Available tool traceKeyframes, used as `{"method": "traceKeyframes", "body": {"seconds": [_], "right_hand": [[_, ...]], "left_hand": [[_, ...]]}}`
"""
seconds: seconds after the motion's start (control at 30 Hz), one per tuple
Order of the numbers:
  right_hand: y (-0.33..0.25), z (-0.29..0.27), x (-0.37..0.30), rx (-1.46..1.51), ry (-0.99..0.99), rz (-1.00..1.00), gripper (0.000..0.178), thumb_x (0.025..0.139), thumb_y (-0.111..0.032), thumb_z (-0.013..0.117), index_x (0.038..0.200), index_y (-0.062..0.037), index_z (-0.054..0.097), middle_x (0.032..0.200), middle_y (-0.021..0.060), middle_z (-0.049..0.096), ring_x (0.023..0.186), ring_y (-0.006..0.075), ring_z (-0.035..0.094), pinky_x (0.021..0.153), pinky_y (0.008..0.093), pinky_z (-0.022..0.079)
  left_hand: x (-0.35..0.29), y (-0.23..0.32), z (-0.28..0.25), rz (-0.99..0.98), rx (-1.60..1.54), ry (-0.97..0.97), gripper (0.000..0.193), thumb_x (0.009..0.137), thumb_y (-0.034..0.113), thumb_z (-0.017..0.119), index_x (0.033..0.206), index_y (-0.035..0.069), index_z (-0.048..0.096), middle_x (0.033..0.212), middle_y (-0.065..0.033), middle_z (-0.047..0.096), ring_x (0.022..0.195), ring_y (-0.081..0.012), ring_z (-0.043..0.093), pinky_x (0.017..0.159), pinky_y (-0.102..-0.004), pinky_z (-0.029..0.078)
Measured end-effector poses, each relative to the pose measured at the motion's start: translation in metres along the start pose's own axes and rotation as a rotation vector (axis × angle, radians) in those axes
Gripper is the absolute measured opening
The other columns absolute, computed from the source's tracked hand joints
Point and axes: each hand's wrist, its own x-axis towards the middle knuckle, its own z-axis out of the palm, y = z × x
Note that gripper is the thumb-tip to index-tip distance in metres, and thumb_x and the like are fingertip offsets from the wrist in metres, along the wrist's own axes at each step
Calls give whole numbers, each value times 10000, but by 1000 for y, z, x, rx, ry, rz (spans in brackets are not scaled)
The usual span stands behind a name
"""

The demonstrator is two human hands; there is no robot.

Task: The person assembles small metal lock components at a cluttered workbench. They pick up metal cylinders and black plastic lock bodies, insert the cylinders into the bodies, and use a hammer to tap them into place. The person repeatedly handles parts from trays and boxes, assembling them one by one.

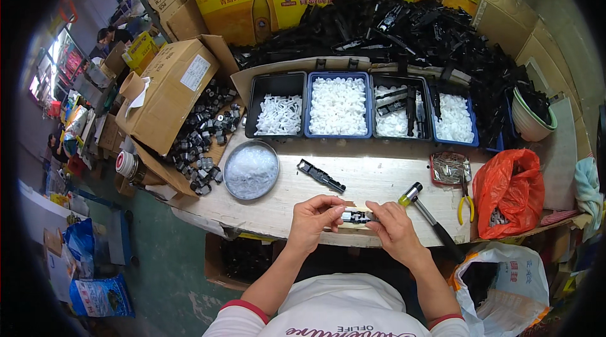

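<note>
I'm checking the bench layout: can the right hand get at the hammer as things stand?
Probably yes: the hammer lies close to the right hand with nothing visible between them, though that hand holds a small part it would likely have to release.

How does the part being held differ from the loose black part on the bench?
The held part is between the left grip and right grip; the loose black part lies untouched on the bench. The held part runs roughly level across the picture, while the loose black part slants down rightward. The held part shows a bright silvery-white section; the loose black part is mostly black. Fingers hide too much to compare lengths.
</note>
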Motion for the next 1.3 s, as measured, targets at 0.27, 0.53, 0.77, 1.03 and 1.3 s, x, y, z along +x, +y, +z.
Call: {"method": "traceKeyframes", "body": {"seconds": [0.27,0.53,0.77,1.03,1.3], "right_hand": [[3,2,-4,41,119,-11,225,683,-44,694,879,-21,586,764,90,557,713,249,515,686,352,372],[2,0,-1,-47,120,-74,218,667,-48,700,857,-49,593,764,57,558,709,208,514,671,331,340],[3,-4,-2,-217,100,-184,226,647,-35,695,846,-53,589,768,35,541,701,191,511,686,345,331],[4,-2,-6,-188,70,-238,262,623,15,581,882,-25,583,805,69,525,755,220,513,733,360,356],[23,-20,-25,257,106,229,216,745,0,622,959,-19,607,834,112,549,791,266,536,710,333,425]], "left_hand": [[1,-5,4,13,39,5,134,782,14,648,908,-26,627,706,-72,615,587,-101,585,460,-200,472],[2,-7,10,-22,60,-10,124,799,21,634,916,-20,640,687,-40,599,530,-63,543,446,-172,448],[5,0,11,-178,32,-21,101,777,0,641,871,-36,639,700,-71,610,509,-78,549,404,-182,444],[12,0,13,-406,-32,-96,67,783,-4,619,845,-29,617,709,-87,605,525,-112,578,394,-221,463],[9,-9,13,-2,419,-97,198,765,61,668,955,11,640,804,-63,607,657,-146,577,559,-255,476]]}}
